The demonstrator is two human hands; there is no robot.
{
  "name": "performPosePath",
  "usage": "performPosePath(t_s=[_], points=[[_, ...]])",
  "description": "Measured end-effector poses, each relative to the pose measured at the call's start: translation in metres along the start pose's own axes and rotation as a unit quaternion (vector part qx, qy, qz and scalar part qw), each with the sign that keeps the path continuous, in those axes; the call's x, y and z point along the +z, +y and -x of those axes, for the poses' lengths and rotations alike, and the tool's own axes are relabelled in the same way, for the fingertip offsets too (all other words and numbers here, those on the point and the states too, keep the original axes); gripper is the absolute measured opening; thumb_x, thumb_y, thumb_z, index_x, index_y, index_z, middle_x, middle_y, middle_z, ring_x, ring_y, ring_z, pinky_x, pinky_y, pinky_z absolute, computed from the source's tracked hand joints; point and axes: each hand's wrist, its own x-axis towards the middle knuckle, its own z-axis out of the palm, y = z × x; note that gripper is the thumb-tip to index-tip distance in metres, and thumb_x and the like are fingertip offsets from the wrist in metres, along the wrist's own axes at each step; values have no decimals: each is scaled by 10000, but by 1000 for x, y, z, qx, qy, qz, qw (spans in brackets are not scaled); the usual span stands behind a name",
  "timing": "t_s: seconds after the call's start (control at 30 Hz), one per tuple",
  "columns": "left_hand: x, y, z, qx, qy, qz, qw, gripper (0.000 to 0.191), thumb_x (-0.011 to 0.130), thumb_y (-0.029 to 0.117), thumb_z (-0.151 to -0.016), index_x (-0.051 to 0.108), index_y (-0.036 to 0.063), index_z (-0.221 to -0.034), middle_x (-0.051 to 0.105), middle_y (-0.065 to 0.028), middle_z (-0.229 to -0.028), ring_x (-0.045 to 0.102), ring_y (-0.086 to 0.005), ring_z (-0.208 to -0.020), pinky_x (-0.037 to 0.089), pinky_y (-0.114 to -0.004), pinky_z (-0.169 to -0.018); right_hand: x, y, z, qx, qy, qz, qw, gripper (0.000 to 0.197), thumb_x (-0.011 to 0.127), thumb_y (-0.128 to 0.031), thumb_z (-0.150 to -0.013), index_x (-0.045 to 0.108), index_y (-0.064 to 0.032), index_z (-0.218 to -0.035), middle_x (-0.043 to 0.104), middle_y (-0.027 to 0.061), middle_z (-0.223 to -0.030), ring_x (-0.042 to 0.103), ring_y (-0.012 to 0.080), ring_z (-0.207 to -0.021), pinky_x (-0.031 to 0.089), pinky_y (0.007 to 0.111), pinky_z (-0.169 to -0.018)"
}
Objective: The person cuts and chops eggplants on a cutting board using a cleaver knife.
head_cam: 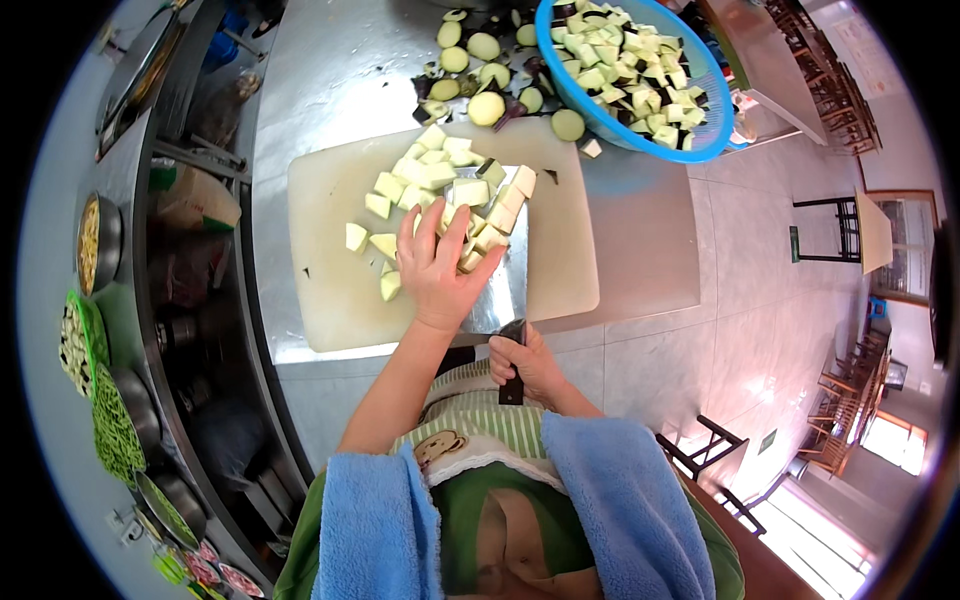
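My right hand [525, 364] is closed around the dark handle of a cleaver [504, 289], whose wide metal blade lies flat on a white cutting board [337, 300]. Chunks of peeled eggplant [425, 174] are heaped on the board, and several rest on the blade. My left hand [442, 270] spreads its fingers over these chunks, touching them at the blade's left side. What lies under the palm is hidden. Beyond the board's upper right corner stands a blue plastic basket [555, 82] full of cubed eggplant.
Eggplant end slices [486, 109] and dark peel lie on the steel table [315, 97] beyond the board. Along the left, a steel shelf unit [142, 225] bears metal bowls [112, 244] and a green basket [94, 330] of vegetables. Chairs [844, 397] stand at the far right.
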Motion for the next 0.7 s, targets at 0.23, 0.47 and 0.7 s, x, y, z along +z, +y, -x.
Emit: performPosePath(t_s=[0.23, 0.47, 0.7], points=[[38, 48, -55, 49, 11, 46, 998, 645, 913, 328, -675, 696, 103, -1240, 595, -135, -1334, 526, -406, -1232, 436, -514, -1039, -13, -56, 12, -47, 12, -22, 999, 191, 640, -89, -996, 453, -129, -996, 472, -4, -681, 459, 99, -530, 438, 296, -484], [125, 108, -160, 108, 41, 136, 984, 641, 896, 370, -674, 681, 134, -1229, 583, -93, -1335, 533, -401, -1209, 474, -512, -975, -12, -179, 12, -156, 59, -31, 986, 216, 636, -92, -996, 430, -120, -934, 470, -1, -698, 464, 100, -565, 440, 290, -512], [228, 159, -232, 106, -41, 154, 981, 727, 856, 464, -732, 630, 115, -1329, 544, -183, -1374, 537, -395, -1231, 464, -480, -1017, -12, -296, 7, -263, 100, -20, 959, 158, 583, -77, -985, 426, -76, -974, 489, 34, -792, 507, 105, -637, 488, 297, -559]])
